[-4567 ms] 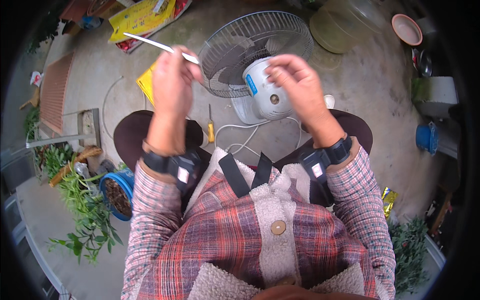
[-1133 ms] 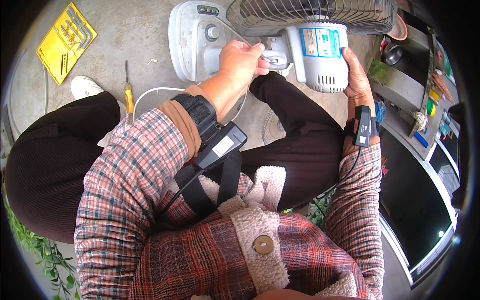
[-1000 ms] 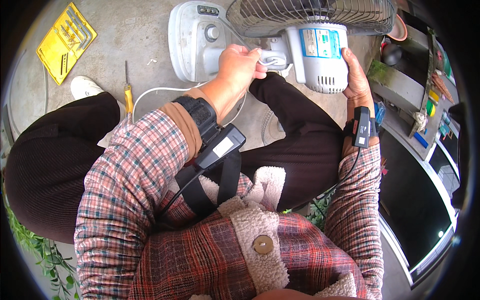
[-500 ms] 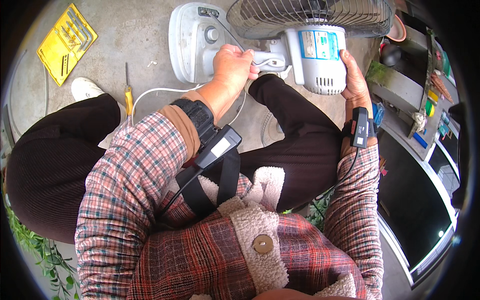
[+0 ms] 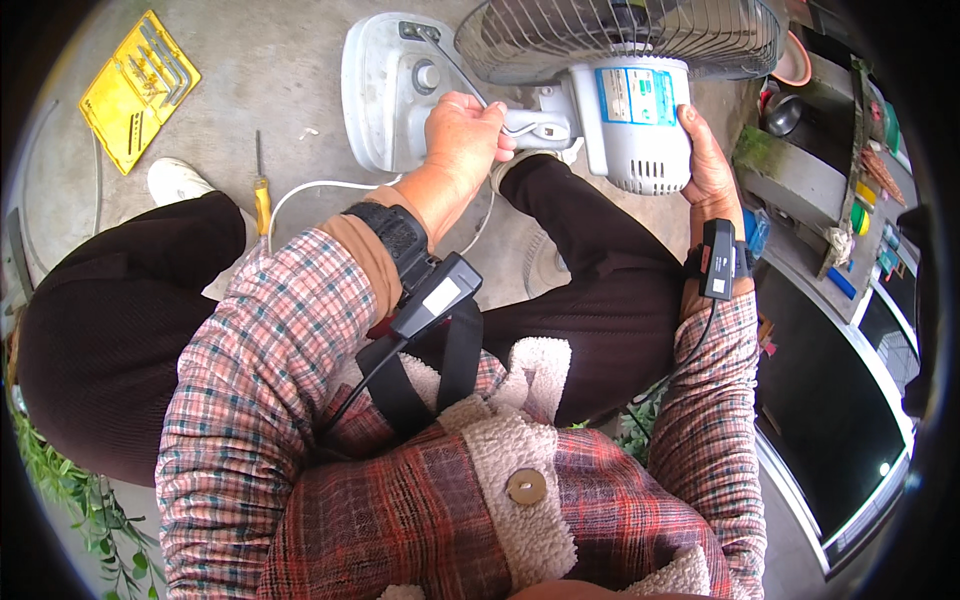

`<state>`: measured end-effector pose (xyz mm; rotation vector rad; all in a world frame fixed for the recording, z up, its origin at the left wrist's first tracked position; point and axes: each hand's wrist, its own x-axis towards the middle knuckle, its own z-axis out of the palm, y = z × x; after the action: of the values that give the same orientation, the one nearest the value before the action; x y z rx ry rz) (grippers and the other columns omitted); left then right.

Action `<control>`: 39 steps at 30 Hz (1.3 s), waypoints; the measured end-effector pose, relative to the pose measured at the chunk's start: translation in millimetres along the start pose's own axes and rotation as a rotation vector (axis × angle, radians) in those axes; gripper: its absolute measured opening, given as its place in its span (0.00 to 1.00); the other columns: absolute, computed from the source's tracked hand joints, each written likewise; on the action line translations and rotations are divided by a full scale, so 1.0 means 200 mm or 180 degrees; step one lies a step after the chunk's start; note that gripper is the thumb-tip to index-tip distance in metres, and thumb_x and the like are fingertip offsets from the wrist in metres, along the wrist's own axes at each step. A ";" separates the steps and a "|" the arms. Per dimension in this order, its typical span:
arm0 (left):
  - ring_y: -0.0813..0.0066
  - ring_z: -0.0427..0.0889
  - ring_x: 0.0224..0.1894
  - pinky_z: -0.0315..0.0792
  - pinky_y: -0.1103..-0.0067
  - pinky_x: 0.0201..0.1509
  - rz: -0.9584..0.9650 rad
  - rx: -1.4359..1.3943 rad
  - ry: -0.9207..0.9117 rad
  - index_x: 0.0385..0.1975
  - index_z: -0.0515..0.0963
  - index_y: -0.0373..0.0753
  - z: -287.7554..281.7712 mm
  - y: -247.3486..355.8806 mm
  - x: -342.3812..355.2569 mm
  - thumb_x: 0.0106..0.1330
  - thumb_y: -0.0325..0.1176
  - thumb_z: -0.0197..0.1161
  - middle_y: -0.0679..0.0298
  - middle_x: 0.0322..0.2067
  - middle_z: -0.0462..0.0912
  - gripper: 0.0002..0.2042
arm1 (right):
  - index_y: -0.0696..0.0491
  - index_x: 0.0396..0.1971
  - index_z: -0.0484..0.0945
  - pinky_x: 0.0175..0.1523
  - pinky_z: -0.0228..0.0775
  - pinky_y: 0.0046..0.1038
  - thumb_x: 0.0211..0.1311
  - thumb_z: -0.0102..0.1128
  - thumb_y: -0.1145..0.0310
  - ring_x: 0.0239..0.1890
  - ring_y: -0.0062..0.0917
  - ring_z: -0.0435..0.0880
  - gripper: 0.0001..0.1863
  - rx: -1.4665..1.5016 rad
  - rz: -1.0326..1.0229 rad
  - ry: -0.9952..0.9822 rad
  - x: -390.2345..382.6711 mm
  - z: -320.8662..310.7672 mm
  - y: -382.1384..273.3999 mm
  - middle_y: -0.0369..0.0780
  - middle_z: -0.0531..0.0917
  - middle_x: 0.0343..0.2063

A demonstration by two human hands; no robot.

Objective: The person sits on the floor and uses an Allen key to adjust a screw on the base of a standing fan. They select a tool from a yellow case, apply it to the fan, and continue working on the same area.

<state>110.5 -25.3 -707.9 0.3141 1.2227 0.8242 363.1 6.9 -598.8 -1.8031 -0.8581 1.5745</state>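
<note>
The grey fan lies with its base [image 5: 382, 95] left of the motor housing [image 5: 645, 140] and its wire cage [image 5: 530, 30] beyond. My left hand [image 5: 460, 138] is closed on a thin grey rod [image 5: 457, 72], possibly a cord, whose upper end reaches the base's button strip; a curved white cord shows at the neck [image 5: 555, 110] beside my fingers. My right hand [image 5: 708, 160] wraps round the right side of the housing, fingertips partly hidden. A white cord [image 5: 312, 185] runs on the ground below the base.
A yellow case of hex keys [image 5: 140, 90] and a screwdriver [image 5: 262, 205] lie at left, near my white shoe [image 5: 178, 182]. My bent legs [image 5: 570, 230] are under the fan. At right are a cluttered concrete ledge [image 5: 795, 180], a pink bowl [image 5: 795, 55] and plants [image 5: 40, 440] at lower left.
Since the earliest frame the fan has been turned and gripped at its housing. Over the last second the rod's upper end has shifted left to the button strip, my left hand slightly left.
</note>
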 end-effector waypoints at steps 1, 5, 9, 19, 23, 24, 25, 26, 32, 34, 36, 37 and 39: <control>0.76 0.77 0.18 0.74 0.80 0.18 0.0054 -0.0108 -0.0002 0.33 0.65 0.31 -0.01 0.00 0.00 0.63 0.27 0.57 0.59 0.24 0.76 0.08 | 0.60 0.56 0.66 0.58 0.61 0.29 0.54 0.61 0.50 0.52 0.27 0.72 0.35 -0.0016 0.0012 0.0024 -0.01 0.01 -0.01 0.42 0.75 0.49; 0.76 0.76 0.18 0.73 0.80 0.18 0.0168 -0.0037 0.0324 0.33 0.65 0.31 -0.10 0.07 0.01 0.64 0.27 0.57 0.59 0.24 0.75 0.08 | 0.61 0.56 0.64 0.58 0.61 0.29 0.55 0.60 0.52 0.52 0.27 0.72 0.35 -0.0078 -0.0021 -0.0030 -0.04 0.10 -0.06 0.42 0.74 0.49; 0.75 0.76 0.17 0.73 0.79 0.17 0.0440 0.0056 0.0847 0.32 0.64 0.32 -0.16 0.32 -0.02 0.63 0.26 0.57 0.59 0.24 0.74 0.08 | 0.61 0.56 0.64 0.58 0.61 0.28 0.56 0.60 0.53 0.52 0.27 0.72 0.35 -0.0122 -0.0196 -0.0556 -0.12 0.16 -0.35 0.42 0.74 0.49; 0.70 0.75 0.16 0.75 0.75 0.21 0.1005 -0.0597 0.1510 0.30 0.67 0.32 -0.40 1.04 -0.53 0.66 0.28 0.52 0.57 0.22 0.74 0.06 | 0.66 0.59 0.55 0.57 0.63 0.30 0.47 0.69 0.54 0.52 0.33 0.72 0.47 -0.0595 -0.0454 0.0015 -0.71 0.56 -0.62 0.51 0.71 0.50; 0.70 0.77 0.25 0.77 0.77 0.28 0.1328 -0.1390 0.1043 0.30 0.70 0.32 -0.39 1.43 -0.86 0.66 0.29 0.53 0.58 0.23 0.74 0.06 | 0.67 0.60 0.52 0.52 0.68 0.31 0.45 0.71 0.55 0.50 0.34 0.74 0.50 -0.0475 -0.0604 0.0173 -0.77 0.62 -0.68 0.52 0.71 0.50; 0.71 0.77 0.26 0.77 0.78 0.30 0.1455 -0.1528 0.0872 0.31 0.70 0.33 -0.39 1.52 -0.97 0.65 0.29 0.55 0.59 0.24 0.75 0.06 | 0.67 0.60 0.52 0.51 0.69 0.31 0.45 0.71 0.56 0.49 0.34 0.74 0.50 -0.0501 -0.0522 0.0165 -0.79 0.63 -0.70 0.52 0.71 0.49; 0.72 0.76 0.27 0.76 0.79 0.32 0.1732 -0.1732 0.0593 0.32 0.71 0.33 -0.41 1.59 -1.08 0.64 0.29 0.57 0.60 0.26 0.76 0.05 | 0.67 0.60 0.52 0.51 0.69 0.31 0.44 0.71 0.56 0.49 0.34 0.74 0.50 -0.0484 -0.0531 0.0165 -0.81 0.64 -0.73 0.52 0.71 0.49; 0.74 0.76 0.26 0.76 0.81 0.33 0.1873 -0.1649 0.0446 0.33 0.71 0.34 -0.44 1.66 -1.21 0.63 0.29 0.58 0.62 0.27 0.76 0.06 | 0.66 0.60 0.52 0.50 0.70 0.31 0.44 0.72 0.56 0.49 0.34 0.75 0.50 -0.0535 -0.0469 0.0056 -0.82 0.64 -0.74 0.52 0.71 0.49; 0.85 0.70 0.23 0.68 0.88 0.26 0.2499 -0.0532 0.0475 0.36 0.74 0.36 -1.07 1.96 -1.63 0.64 0.31 0.59 0.67 0.28 0.76 0.06 | 0.66 0.60 0.53 0.52 0.68 0.31 0.47 0.70 0.55 0.49 0.34 0.74 0.47 -0.0749 -0.0610 0.0186 -0.81 0.75 -0.74 0.52 0.72 0.49; 0.89 0.68 0.22 0.66 0.89 0.24 0.2269 -0.0120 0.0798 0.36 0.73 0.38 -1.37 1.89 -1.53 0.65 0.34 0.58 0.68 0.27 0.75 0.07 | 0.66 0.60 0.52 0.52 0.68 0.31 0.45 0.71 0.57 0.49 0.34 0.74 0.49 -0.0847 -0.0674 0.0188 -0.76 0.85 -0.70 0.52 0.71 0.49; 0.86 0.68 0.17 0.69 0.86 0.21 0.1820 0.0096 0.1048 0.30 0.72 0.39 -1.66 1.75 -1.34 0.63 0.34 0.60 0.68 0.22 0.74 0.07 | 0.67 0.60 0.51 0.53 0.68 0.31 0.45 0.72 0.58 0.50 0.35 0.74 0.50 -0.0967 -0.0708 0.0241 -0.71 0.96 -0.67 0.53 0.71 0.50; 0.86 0.67 0.15 0.69 0.86 0.19 0.1537 0.0151 0.1209 0.29 0.72 0.40 -1.79 1.66 -1.22 0.64 0.34 0.59 0.69 0.19 0.73 0.06 | 0.67 0.60 0.51 0.54 0.67 0.31 0.45 0.72 0.58 0.50 0.35 0.74 0.50 -0.1037 -0.0710 0.0293 -0.69 1.02 -0.65 0.53 0.71 0.50; 0.86 0.65 0.14 0.64 0.86 0.16 0.0958 0.0311 0.1524 0.25 0.72 0.42 -2.01 1.45 -0.99 0.63 0.35 0.60 0.72 0.17 0.72 0.07 | 0.67 0.61 0.51 0.55 0.66 0.31 0.45 0.71 0.58 0.51 0.35 0.73 0.49 -0.1096 -0.0672 0.0350 -0.65 1.14 -0.63 0.53 0.70 0.51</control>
<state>-391.3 -51.6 -525.8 0.4004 1.6920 1.1434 114.0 -13.9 -449.7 -1.9354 -1.2821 1.2393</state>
